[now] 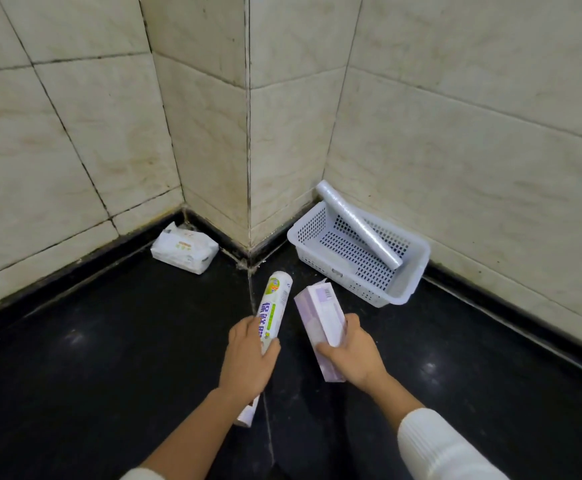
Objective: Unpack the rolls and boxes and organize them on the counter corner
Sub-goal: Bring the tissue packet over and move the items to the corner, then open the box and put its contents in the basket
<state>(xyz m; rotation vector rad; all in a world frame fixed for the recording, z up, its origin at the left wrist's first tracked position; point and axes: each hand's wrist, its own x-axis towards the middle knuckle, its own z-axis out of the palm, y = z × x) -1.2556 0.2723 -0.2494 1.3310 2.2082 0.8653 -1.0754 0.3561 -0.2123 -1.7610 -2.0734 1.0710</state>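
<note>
My left hand (248, 358) grips a white roll with green and blue print (275, 299), its far end pointing toward the wall corner. A bit of white box (248, 415) shows below that wrist. My right hand (351, 355) holds a long purple box (319, 317) with its far flap open. Both are held just above the black counter (109, 358). A white perforated basket (362, 251) sits against the right wall, with a clear film roll (362, 226) lying slanted across it.
A white soft packet (184, 248) lies in the left nook against the tiled wall. A tiled pillar corner (249, 150) juts out between the packet and the basket. The counter has a seam running toward me.
</note>
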